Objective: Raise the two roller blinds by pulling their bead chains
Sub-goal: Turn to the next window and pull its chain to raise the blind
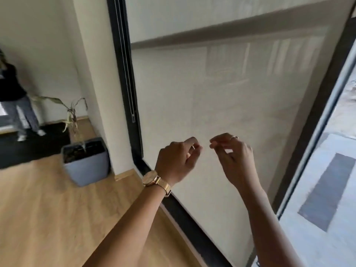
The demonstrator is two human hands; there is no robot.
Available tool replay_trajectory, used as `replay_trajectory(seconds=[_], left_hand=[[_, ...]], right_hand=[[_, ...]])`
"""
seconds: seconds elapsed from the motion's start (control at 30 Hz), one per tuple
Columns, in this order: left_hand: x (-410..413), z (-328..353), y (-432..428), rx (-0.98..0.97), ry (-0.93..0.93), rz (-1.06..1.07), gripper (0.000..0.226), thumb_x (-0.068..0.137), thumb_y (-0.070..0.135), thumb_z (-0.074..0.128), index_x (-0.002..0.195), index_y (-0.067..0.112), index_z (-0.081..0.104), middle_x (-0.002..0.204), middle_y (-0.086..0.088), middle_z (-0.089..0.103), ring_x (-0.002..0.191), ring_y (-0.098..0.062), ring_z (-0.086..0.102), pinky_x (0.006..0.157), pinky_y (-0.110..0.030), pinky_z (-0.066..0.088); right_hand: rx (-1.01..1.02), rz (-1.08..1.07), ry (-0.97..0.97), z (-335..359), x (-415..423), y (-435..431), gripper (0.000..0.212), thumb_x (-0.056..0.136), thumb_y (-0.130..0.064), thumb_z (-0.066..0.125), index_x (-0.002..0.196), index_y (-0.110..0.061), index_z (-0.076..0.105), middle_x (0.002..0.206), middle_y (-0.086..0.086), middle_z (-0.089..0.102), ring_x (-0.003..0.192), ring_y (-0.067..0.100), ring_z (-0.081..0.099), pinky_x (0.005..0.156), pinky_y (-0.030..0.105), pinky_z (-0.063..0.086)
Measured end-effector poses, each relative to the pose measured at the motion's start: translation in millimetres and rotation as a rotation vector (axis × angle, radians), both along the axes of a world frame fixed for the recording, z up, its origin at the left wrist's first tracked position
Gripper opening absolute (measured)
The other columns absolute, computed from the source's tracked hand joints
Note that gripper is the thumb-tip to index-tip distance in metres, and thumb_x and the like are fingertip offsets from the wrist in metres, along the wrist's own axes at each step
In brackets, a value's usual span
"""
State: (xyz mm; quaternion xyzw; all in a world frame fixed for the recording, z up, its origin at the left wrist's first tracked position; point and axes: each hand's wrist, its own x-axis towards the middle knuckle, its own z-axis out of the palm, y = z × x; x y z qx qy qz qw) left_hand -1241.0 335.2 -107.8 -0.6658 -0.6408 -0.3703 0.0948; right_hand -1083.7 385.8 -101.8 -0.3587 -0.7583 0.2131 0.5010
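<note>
A pale roller blind (221, 93) hangs fully down over the big window pane in front of me. Its thin bead chain (128, 79) runs down the dark left frame and ends in a small clear holder (133, 118). My left hand (175, 160), with a gold watch on the wrist, is raised in front of the blind's lower middle, fingers curled into a pinch with nothing in them. My right hand (235, 157), wearing a ring, is level with it and pinched the same way. Both hands are well right of the chain and apart from it.
A grey square planter (86, 162) with a wilted plant stands on the wood floor by the white pillar (96, 74). A person (13, 97) stands at the far left. The dark sill (192, 214) runs below the blind. The right pane (327, 189) shows pavement outside.
</note>
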Motion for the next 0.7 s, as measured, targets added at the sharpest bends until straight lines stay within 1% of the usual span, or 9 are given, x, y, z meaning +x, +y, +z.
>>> replay_trajectory(seconds=[0.07,0.13,0.2,0.27,0.3,0.43,0.5,0.6,0.7], left_hand=[[-54.1,-1.0,21.4,0.01,-0.009,0.044,0.028,0.093,0.049,0.036,0.096,0.028,0.054,0.081,0.01,0.073,0.073,-0.009,0.069,0.063,-0.033,0.056],[-105.7,-4.8,41.2,0.029,-0.046,0.079,0.023,0.095,0.044,0.039,0.095,0.028,0.055,0.08,0.011,0.074,0.066,-0.001,0.065,0.058,-0.027,0.051],[-162.3,-12.5,63.5,0.002,-0.228,0.063,0.017,0.096,0.039,0.044,0.092,0.028,0.057,0.078,0.012,0.074,0.062,0.002,0.064,0.056,-0.024,0.049],[-221.4,-19.9,88.9,-0.024,-0.468,0.027,0.018,0.094,0.04,0.048,0.089,0.028,0.06,0.076,0.009,0.075,0.065,-0.005,0.069,0.059,-0.028,0.053],[-246.5,-22.4,100.5,-0.012,-0.53,0.023,0.021,0.094,0.043,0.048,0.087,0.027,0.061,0.074,0.008,0.074,0.064,-0.009,0.07,0.056,-0.026,0.052],[-367.9,-23.2,160.1,0.047,-0.58,0.02,0.027,0.095,0.042,0.048,0.084,0.021,0.062,0.068,0.004,0.073,0.056,-0.014,0.069,0.048,-0.013,0.044],[-422.5,-14.8,190.6,0.046,-0.593,0.018,0.027,0.095,0.039,0.048,0.085,0.019,0.062,0.068,0.002,0.073,0.056,-0.014,0.068,0.048,-0.012,0.044],[-504.6,8.6,245.2,0.072,-0.577,0.013,0.029,0.096,0.038,0.046,0.088,0.015,0.063,0.071,0.0,0.073,0.058,-0.013,0.068,0.048,-0.012,0.045],[-564.1,30.1,298.6,0.115,-0.549,0.014,0.031,0.096,0.038,0.045,0.09,0.014,0.063,0.075,-0.002,0.073,0.061,-0.014,0.069,0.049,-0.012,0.046]], right_hand=[[0.033,0.055,0.051,4.7,-59.0,26.8,0.015,0.089,-0.015,0.056,0.089,-0.027,0.065,0.075,-0.017,0.07,0.073,-0.004,0.067,0.056,0.014,0.051],[0.044,0.109,0.063,6.6,-112.2,51.1,0.011,0.09,-0.022,0.054,0.091,-0.029,0.063,0.073,-0.016,0.071,0.07,-0.003,0.066,0.055,0.018,0.051],[0.031,0.18,0.074,2.2,-169.2,80.9,0.011,0.092,-0.027,0.052,0.092,-0.03,0.063,0.073,-0.016,0.072,0.067,-0.001,0.066,0.053,0.021,0.051],[0.035,0.233,0.086,-4.0,-227.3,114.7,0.018,0.094,-0.029,0.05,0.089,-0.026,0.066,0.077,-0.018,0.071,0.066,0.002,0.067,0.051,0.02,0.048],[0.032,0.259,0.09,-6.7,-251.2,129.4,0.022,0.095,-0.029,0.049,0.085,-0.023,0.068,0.079,-0.018,0.071,0.067,0.003,0.067,0.052,0.02,0.048],[0.029,0.327,0.106,-15.6,-367.4,195.4,0.031,0.096,-0.031,0.049,0.073,-0.042,0.066,0.081,-0.013,0.07,0.065,0.009,0.069,0.055,0.03,0.053],[-0.004,0.322,0.129,-11.8,-418.7,225.1,0.029,0.096,-0.033,0.048,0.076,-0.047,0.065,0.078,-0.01,0.071,0.064,0.009,0.069,0.054,0.029,0.052],[-0.045,0.306,0.172,4.8,-497.6,272.9,0.021,0.095,-0.036,0.048,0.08,-0.046,0.061,0.065,-0.01,0.071,0.062,0.006,0.069,0.057,0.027,0.05],[-0.032,0.277,0.172,17.6,-562.9,314.0,0.022,0.095,-0.035,0.048,0.08,-0.045,0.059,0.063,-0.01,0.071,0.061,0.005,0.069,0.061,0.032,0.055]])
